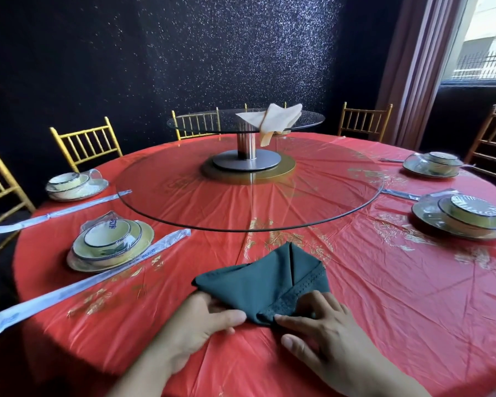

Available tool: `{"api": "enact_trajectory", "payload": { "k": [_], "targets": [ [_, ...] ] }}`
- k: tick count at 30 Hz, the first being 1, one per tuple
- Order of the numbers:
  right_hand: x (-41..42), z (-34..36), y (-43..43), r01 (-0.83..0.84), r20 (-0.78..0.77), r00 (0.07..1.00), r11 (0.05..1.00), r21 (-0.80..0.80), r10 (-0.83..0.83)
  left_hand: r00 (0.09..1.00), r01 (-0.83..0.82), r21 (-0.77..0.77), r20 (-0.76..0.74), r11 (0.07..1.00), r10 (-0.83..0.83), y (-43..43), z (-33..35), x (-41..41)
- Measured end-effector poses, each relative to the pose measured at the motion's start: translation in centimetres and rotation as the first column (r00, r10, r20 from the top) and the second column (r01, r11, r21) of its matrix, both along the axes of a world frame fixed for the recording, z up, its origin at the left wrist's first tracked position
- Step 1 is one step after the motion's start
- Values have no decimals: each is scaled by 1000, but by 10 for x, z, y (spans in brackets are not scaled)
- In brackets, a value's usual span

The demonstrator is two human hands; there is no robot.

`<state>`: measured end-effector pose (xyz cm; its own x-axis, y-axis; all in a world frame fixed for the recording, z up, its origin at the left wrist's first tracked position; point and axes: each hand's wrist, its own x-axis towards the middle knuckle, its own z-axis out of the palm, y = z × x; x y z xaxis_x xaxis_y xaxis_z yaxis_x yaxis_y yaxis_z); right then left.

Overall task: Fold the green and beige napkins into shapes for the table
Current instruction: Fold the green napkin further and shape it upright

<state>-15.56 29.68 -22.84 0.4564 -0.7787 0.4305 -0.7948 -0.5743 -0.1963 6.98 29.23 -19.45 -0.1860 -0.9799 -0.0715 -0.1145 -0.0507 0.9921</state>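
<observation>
The left hand [201,319] and the right hand [321,330] meet at the near tip of a dark green cloth napkin [258,282]. The napkin lies folded to a rough triangle on the near side of the round, red-covered tabletop [384,282]. The left grip pinches that tip between thumb and fingers. The right grip is not closed: its straight fingers press the napkin's patterned border flat. A folded beige cloth napkin [272,118] sits on the small raised glass tier [201,121] at the centre.
</observation>
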Motion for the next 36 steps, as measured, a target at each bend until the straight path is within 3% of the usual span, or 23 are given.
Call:
{"api": "enact_trajectory", "payload": {
  "k": [2,4,7,9,14,19,24,36],
  "targets": [
    [-3,5,-5,-49,25,999,995,87,47,1000,2,-94,6,996,-1,1,-5,-15],
    [-9,13,-6,-83,80,995,966,245,66,994,27,-248,109,968,0,-2,-8,-28],
    [-14,24,-5,-170,370,929,885,433,-3,926,78,-509,355,857,126,-6,-13,-43],
    [-16,29,-3,-201,503,859,837,509,-100,876,144,-593,449,792,177,-7,-16,-50],
    [-11,34,-7,-35,550,771,841,540,-321,818,233,-634,538,738,204,-10,-29,-49],
    [-9,35,-11,-33,481,832,841,541,-277,830,231,-608,530,759,172,-13,-33,-42],
    [-11,33,-14,-128,552,784,797,591,-283,776,293,-649,590,702,221,-17,-36,-40],
    [-8,29,-23,-25,468,837,836,548,-282,747,351,-709,606,612,274,-15,-29,-40]
  ]
}}
